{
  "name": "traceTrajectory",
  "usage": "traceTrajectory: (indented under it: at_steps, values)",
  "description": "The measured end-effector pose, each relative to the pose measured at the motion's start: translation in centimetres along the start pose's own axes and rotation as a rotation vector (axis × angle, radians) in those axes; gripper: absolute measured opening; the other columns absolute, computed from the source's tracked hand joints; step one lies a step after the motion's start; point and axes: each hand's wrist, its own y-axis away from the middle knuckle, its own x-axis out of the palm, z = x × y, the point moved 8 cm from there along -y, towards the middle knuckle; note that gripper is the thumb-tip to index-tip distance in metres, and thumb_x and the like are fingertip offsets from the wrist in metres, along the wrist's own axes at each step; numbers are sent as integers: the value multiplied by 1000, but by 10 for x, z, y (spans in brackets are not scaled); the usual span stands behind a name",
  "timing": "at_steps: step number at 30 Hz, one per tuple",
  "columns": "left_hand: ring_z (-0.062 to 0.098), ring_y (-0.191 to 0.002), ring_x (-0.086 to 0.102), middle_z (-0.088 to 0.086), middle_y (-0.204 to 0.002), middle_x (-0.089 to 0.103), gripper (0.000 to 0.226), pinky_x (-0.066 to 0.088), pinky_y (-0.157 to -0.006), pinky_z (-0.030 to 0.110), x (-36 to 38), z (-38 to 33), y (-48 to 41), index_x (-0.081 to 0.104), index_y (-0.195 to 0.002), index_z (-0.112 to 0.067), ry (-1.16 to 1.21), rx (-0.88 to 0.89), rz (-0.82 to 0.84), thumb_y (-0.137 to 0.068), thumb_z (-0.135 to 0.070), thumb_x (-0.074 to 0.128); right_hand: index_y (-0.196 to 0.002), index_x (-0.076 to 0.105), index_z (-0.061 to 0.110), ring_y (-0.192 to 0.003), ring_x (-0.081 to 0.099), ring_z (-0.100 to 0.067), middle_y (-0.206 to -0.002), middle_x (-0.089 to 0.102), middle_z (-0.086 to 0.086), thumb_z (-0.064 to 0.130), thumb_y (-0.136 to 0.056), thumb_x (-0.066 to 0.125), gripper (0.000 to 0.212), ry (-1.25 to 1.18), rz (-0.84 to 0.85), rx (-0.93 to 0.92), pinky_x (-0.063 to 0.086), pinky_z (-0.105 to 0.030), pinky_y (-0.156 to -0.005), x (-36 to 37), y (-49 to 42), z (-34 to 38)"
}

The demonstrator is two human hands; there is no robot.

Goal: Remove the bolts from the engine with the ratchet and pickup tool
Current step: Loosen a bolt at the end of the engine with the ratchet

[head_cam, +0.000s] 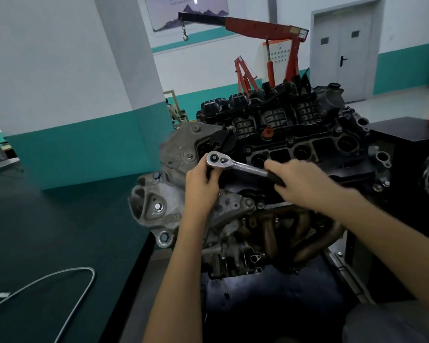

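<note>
the left hand (200,185) has its fingers curled round the shiny round head of the ratchet (235,165), holding it down on the near top side of the engine (295,134). the right hand (301,180) is wrapped tight round the ratchet's black handle. the ratchet lies slanted across the engine, between the two hands. a silver bolt (158,206) sits in the grey metal part below the left hand. the bendy pickup tool (84,268) lies on the dark green table (47,219), well apart on the left. a red hoist (258,24) stands far behind.
</note>
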Motion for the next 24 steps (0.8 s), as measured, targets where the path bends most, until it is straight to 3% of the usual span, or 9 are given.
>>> traceTrajectory:
  at_steps: [2,5,8,10,14,16,20,22,24]
  values:
    - [-10,-55,50,-21,-61,52,15,35,-55,4,-1,0,-1,66,-103,-6,-48,14,-35,-92,-2,57,-98,40,26,-72,62,-26,-68,47,3,19,-83,58,24,-297,3,113,41,-29,-56,21,24,19]
    - [7,-56,54,-8,-60,58,14,38,-52,14,-1,1,-2,65,-89,-6,-60,15,-44,-86,2,53,-91,40,25,-51,54,-4,-64,53,3,11,-80,59,26,-779,14,244,41,-20,-47,60,43,70]
    - [23,-69,62,5,-72,67,12,47,-65,33,1,9,0,62,-83,-14,6,-48,-26,-88,-5,57,-116,43,12,-68,61,-27,-77,58,-11,9,-83,56,36,-945,-52,327,51,-36,-59,78,42,110]
    - [17,-75,65,-1,-77,69,16,50,-71,31,0,8,2,60,-83,-20,44,-43,-23,-89,-6,59,-125,40,12,-71,60,-32,-80,58,-14,9,-83,55,45,-918,-43,321,51,-38,-61,80,40,111]
    - [6,-86,64,-10,-92,71,18,52,-74,29,1,2,0,65,-93,-15,111,6,42,-88,-1,55,-102,43,22,-67,58,-29,-67,48,3,14,-81,57,27,-663,59,168,47,-33,-58,57,38,62]
    - [6,-86,63,-10,-95,70,20,51,-75,28,4,2,-1,67,-101,-14,97,14,104,-91,-4,54,-109,44,23,-75,62,-32,-70,48,4,18,-83,59,30,-376,96,65,43,-30,-60,34,24,28]
    - [-5,-73,58,-11,-84,67,17,43,-68,11,6,2,-1,66,-111,-12,50,13,87,-96,-12,56,-121,39,24,-86,63,-30,-91,63,-6,26,-89,54,36,131,61,-94,36,-30,-61,-9,-16,-13]
    - [-7,-65,55,-15,-75,62,17,40,-61,8,0,4,-1,66,-110,-10,19,-16,-9,-95,-9,56,-116,41,23,-83,62,-31,-82,58,-3,26,-87,55,33,103,-1,-76,34,-30,-60,-11,-14,-4]
    - [-10,-60,53,-19,-70,57,19,38,-58,7,-3,6,-1,65,-109,-7,-2,-44,-64,-93,-3,56,-108,43,22,-76,62,-31,-69,46,3,23,-84,58,28,-118,-43,16,35,-28,-59,6,9,14]
